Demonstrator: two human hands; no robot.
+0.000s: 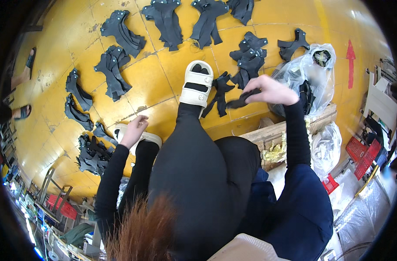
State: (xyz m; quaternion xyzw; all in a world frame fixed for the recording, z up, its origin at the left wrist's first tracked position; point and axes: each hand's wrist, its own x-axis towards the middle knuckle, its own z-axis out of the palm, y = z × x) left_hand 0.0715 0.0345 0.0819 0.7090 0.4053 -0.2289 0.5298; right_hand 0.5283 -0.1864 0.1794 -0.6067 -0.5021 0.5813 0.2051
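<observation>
In my right hand (270, 90), to the right of my outstretched foot, a small black cut piece (242, 100) is pinched between the fingers. Black forked pieces (219, 95) lie on the floor between that hand and my cream sandal (197, 82). Just beyond the hand is a stack of black curved pieces (250, 56). My left hand (135, 130) hovers by my other cream sandal (151, 138), fingers loosely bent and apart, with nothing seen in it. A jumbled black pile (93, 154) lies to its left.
Several black stacks (163, 21) form an arc on the yellow floor (150, 82). At right stand a clear plastic bag (294, 76) holding black pieces, a wooden beam (268, 132) and a red crate (363, 154). Another person's sandalled feet (24, 112) show at far left.
</observation>
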